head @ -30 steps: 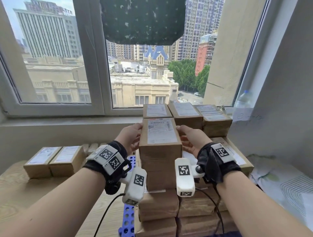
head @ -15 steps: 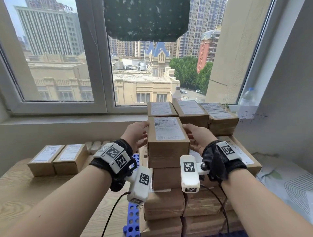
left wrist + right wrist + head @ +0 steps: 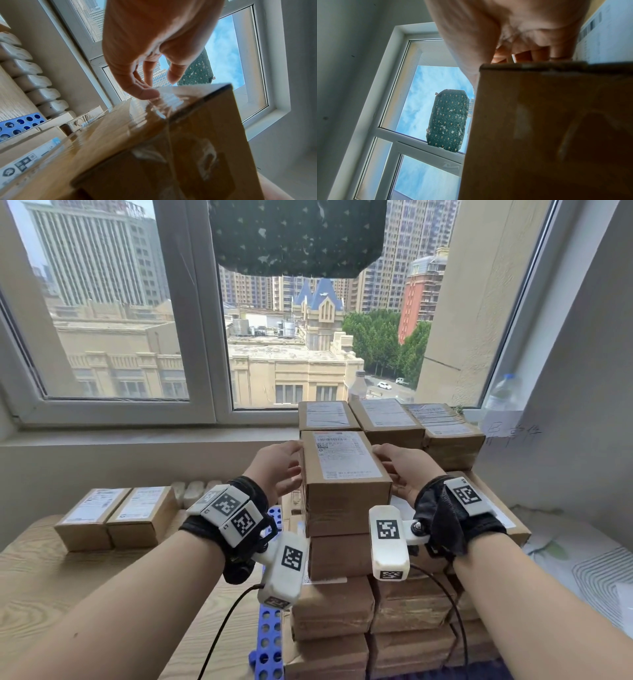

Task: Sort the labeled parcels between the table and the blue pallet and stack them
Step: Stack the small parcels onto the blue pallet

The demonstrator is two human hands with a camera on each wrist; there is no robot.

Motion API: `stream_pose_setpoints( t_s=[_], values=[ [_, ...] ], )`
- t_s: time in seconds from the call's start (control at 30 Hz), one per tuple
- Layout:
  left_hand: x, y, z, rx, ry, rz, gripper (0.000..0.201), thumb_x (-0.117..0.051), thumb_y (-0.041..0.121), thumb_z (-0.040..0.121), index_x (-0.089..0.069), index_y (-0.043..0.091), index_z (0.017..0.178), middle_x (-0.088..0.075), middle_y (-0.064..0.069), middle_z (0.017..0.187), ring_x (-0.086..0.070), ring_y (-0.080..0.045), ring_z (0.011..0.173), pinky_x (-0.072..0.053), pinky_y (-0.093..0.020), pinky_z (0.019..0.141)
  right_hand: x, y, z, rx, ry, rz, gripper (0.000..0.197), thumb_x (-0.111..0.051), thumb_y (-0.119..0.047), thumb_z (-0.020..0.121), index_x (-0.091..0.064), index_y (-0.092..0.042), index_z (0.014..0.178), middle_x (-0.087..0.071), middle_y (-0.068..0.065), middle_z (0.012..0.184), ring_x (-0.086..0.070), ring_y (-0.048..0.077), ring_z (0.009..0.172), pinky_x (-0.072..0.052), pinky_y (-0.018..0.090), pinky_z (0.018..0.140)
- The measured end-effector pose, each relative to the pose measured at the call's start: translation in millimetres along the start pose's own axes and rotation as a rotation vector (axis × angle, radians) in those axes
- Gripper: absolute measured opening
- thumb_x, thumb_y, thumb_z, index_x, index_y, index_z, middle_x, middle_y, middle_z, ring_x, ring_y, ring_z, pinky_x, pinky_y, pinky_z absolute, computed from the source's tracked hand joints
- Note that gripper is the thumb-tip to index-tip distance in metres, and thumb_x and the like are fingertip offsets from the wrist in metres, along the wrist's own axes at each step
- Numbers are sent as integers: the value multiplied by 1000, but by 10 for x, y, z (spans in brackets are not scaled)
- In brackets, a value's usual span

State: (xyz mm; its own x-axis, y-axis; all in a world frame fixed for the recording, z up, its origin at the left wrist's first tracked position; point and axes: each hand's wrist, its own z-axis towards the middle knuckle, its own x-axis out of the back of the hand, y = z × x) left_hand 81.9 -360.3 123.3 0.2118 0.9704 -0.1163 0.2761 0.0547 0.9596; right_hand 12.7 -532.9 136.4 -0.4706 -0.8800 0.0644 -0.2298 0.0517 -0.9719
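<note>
Top parcel [image 3: 344,474], brown carton with white label up, sits on the near-left column of the stack over the blue pallet [image 3: 265,631]. Left hand [image 3: 275,470] and right hand [image 3: 402,472] flank its long sides, fingers nearly straight; left fingertips [image 3: 145,93] touch the taped side face, no curl around the box. Carton looks rigid, square-edged, probably light to moderate. Glossy tape likely slippery, so best taken by squeezing opposite side faces low down. Two more parcels [image 3: 116,517] rest on the counter [image 3: 41,583], well apart.
</note>
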Motion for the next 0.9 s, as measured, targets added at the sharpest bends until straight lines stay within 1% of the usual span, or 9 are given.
stream_pose_setpoints(
  t_s=[0.1,0.2,0.3,0.37,0.47,0.6,0.73,0.83,0.9],
  values=[
    [31,-21,-3,-2,45,63,28,-52,30,97,-57,16,120,-57,-6,107,-56,-16,98,-49,-28,57,10,5,-7,7,-16,-28,14,-58,-24,92,-64,-13,96,-62,2,78,-55,12,65,-47,26,62],
    [26,-49,-26,31,5,91,36,-52,38,95,-57,18,124,-59,-8,122,-56,-19,109,-51,-33,65,13,20,-6,0,-30,-44,20,-61,-26,89,-64,-11,103,-62,3,85,-57,13,69,-50,27,63],
    [12,-58,-41,34,-8,80,29,-50,38,95,-60,19,115,-60,-8,120,-56,-17,103,-51,-33,69,20,23,2,-1,-31,-37,13,-63,-25,89,-63,-13,94,-62,3,88,-58,14,72,-52,29,64],
    [7,-63,-32,29,-9,81,29,-50,37,96,-59,18,116,-60,-8,123,-56,-17,101,-51,-35,74,27,20,7,7,-29,-37,9,-62,-24,89,-62,-15,87,-62,4,88,-58,14,73,-52,31,68],
    [0,-70,-31,22,-6,78,29,-50,37,96,-59,18,116,-59,-9,126,-57,-18,102,-50,-39,84,31,18,16,11,-32,-35,8,-61,-22,89,-62,-17,85,-61,4,90,-57,15,74,-51,30,68],
    [-4,-87,-26,19,-12,68,28,-49,36,97,-59,18,116,-60,-10,124,-57,-20,106,-50,-42,92,45,27,28,14,-30,-35,8,-62,-22,89,-62,-17,83,-61,3,88,-56,14,73,-51,31,70],
    [11,-104,-21,28,-6,65,31,-52,37,95,-59,18,119,-60,-9,125,-57,-21,112,-53,-42,90,49,36,40,16,-38,-31,7,-61,-23,90,-63,-17,85,-62,3,90,-57,14,74,-51,30,69],
    [13,-92,-32,32,6,71,27,-52,37,95,-58,19,114,-59,-9,124,-57,-20,112,-53,-41,86,62,35,41,34,-50,-17,11,-59,-22,90,-67,-16,96,-65,3,92,-59,14,74,-51,28,65],
    [15,-73,-34,29,21,78,27,-52,37,95,-56,18,114,-58,-9,124,-56,-21,113,-53,-42,88,94,35,45,67,-31,3,11,-61,-22,90,-66,-16,97,-65,4,92,-60,15,76,-51,27,65]
  ],
)
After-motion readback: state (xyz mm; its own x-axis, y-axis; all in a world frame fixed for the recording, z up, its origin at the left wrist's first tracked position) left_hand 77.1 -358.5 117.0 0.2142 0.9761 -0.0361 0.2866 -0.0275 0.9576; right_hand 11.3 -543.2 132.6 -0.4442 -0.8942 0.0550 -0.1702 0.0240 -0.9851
